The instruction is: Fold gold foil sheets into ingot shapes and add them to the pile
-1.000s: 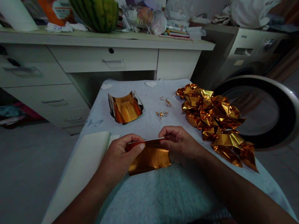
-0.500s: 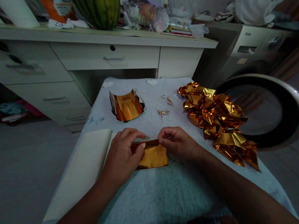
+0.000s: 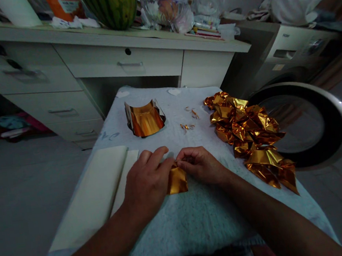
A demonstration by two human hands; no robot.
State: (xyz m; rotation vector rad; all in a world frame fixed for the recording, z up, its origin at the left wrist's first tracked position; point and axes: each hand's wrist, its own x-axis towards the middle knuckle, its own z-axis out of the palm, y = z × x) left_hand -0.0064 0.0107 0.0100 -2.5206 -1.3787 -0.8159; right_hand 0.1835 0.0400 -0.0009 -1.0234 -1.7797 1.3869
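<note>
A sheet of gold foil paper lies on the cloth-covered table, its upper edge folded over. My left hand covers its left part, the thumb pressing near the fold and the fingers bent above it. At the right end of the fold, my right hand pinches the edge between thumb and fingertips. Beyond my hands stands a curved stack of gold foil sheets. Small curled gold scraps lie to its right. A heap of folded gold foil pieces spreads along the table's right side.
White paper sheets lie along the left edge of the table. Behind it is a white desk bearing a cut watermelon and clutter. A washing machine with its round door open stands at the right.
My left hand has shifted right and covers more of the foil paper. My right hand has moved slightly left along the fold, so the two hands are closer together.
</note>
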